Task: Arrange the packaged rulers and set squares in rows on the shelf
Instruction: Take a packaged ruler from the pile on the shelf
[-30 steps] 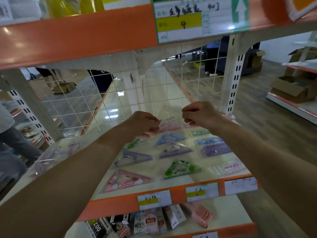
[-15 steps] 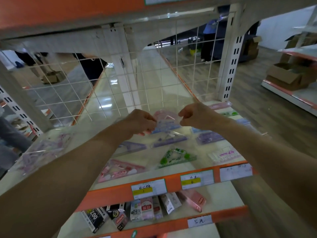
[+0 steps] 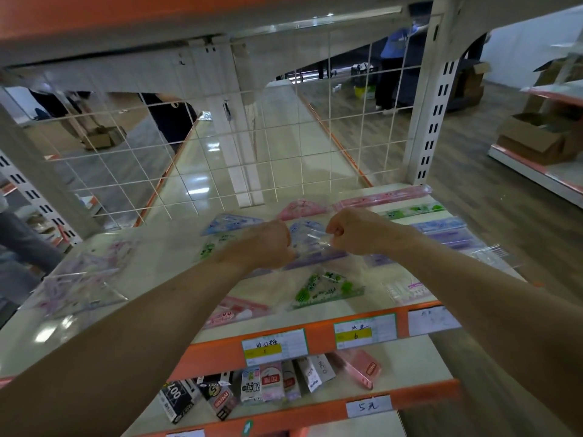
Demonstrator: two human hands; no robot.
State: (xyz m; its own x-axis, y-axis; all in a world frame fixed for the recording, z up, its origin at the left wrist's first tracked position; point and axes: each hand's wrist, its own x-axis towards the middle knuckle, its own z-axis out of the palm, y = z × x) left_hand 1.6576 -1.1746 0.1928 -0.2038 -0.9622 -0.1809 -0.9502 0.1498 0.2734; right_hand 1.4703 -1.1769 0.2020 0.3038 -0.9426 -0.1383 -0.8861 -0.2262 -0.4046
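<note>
My left hand (image 3: 268, 244) and my right hand (image 3: 353, 231) both pinch a clear-wrapped blue set square (image 3: 306, 238), one on each side, just above the cream shelf (image 3: 176, 257). Around it lie other packs in rows: a pink set square (image 3: 303, 209) and a blue one (image 3: 230, 222) behind, a green set square (image 3: 328, 288) and a pink pack (image 3: 236, 310) in front. Packaged rulers run along the right: pink (image 3: 388, 197), green (image 3: 413, 211), blue (image 3: 441, 223) and purple (image 3: 454, 239). A loose heap of packs (image 3: 79, 282) sits at the left.
A white wire grid (image 3: 220, 146) backs the shelf, with a slotted upright (image 3: 432, 121) at the right. The orange front edge (image 3: 318, 335) carries price labels. Small boxed goods (image 3: 274, 383) stand on the shelf below. Cardboard boxes (image 3: 536, 137) sit on another shelf at far right.
My view has tilted down and closer to the shelf. Both hands have lowered the pinched pack toward the shelf surface, still holding it between them.
</note>
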